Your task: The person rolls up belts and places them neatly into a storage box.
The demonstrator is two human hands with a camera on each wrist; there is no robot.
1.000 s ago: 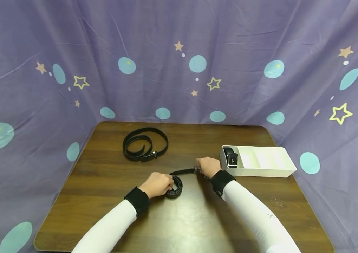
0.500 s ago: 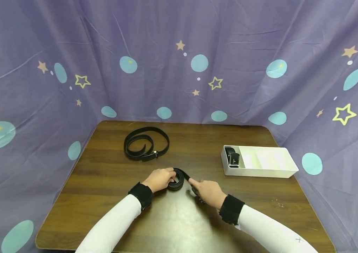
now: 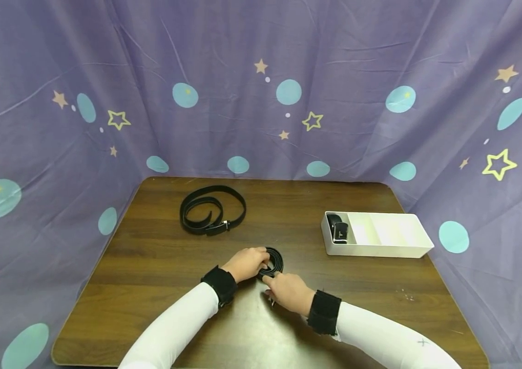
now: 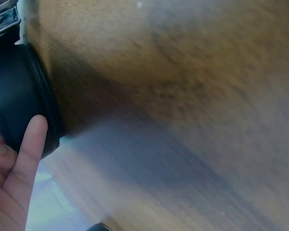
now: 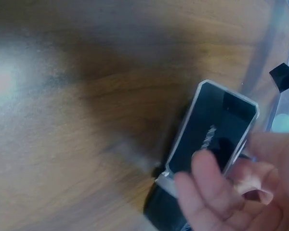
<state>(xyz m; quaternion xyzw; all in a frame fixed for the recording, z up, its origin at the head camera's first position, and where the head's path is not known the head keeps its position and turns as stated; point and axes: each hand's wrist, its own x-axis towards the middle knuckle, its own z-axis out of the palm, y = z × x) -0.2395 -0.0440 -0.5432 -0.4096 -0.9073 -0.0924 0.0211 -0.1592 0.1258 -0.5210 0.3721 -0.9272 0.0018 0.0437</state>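
Note:
A black belt (image 3: 277, 259) is wound into a roll close over the middle of the table, between both hands. My left hand (image 3: 246, 263) grips the roll from its left side. In the left wrist view one finger lies along the outer strap (image 4: 19, 91). My right hand (image 3: 291, 293) holds the buckle end against the roll's near right side. The right wrist view shows the dark, silver-edged buckle plate (image 5: 214, 113) with fingers bent over it. Farther back, to the left, another black belt (image 3: 212, 189) lies loosely coiled with its buckle outward.
At the right of the wooden table (image 3: 159, 312) stands a white divided box (image 3: 376, 250). Its left compartment holds a rolled black belt (image 3: 340, 233) with a shiny buckle. A purple patterned curtain (image 3: 224, 128) surrounds the table's back and sides.
The straight buckle end has been brought round the coil, so the belt is now wound up. My right hand has come left and nearer; my left hand has shifted slightly right with the roll.

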